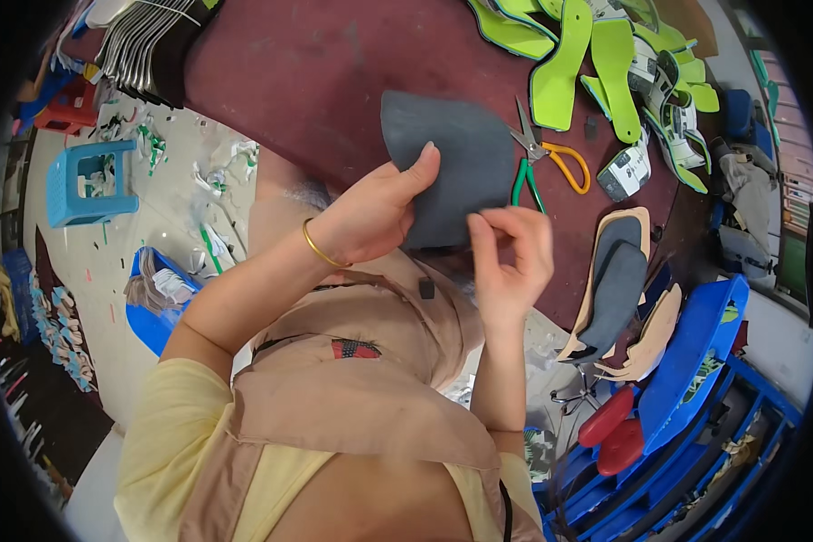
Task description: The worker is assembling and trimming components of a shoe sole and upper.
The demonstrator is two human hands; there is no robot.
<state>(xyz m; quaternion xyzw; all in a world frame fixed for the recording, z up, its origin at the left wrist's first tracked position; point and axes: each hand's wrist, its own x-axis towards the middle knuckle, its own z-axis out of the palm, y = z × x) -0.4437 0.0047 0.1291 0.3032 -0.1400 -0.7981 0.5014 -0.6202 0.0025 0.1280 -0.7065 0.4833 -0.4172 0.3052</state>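
My left hand (pixel 379 208) is closed on a dark grey, curved flat sheet piece (pixel 456 167), with the thumb lying on its upper face. The sheet is raised over my lap and the near edge of the dark red table. At its lower right corner, my right hand (pixel 515 257) is bent into a pinch, thumb and forefinger on the edge. Just beyond the sheet on the table lie orange-handled scissors (pixel 565 163) and a green-handled cutting tool (pixel 529 185), overlapping each other. A small dark scrap (pixel 426 288) rests on my apron.
Lime-green sole-shaped pieces (pixel 560 72) are heaped at the table's (pixel 298 72) far right. Dark and tan sole-shaped pieces (pixel 619 271) lie near its right edge, beside a blue bin (pixel 696 352). Metal strips (pixel 144 45) are bundled far left. A blue stool (pixel 90 185) stands on the scrap-strewn floor.
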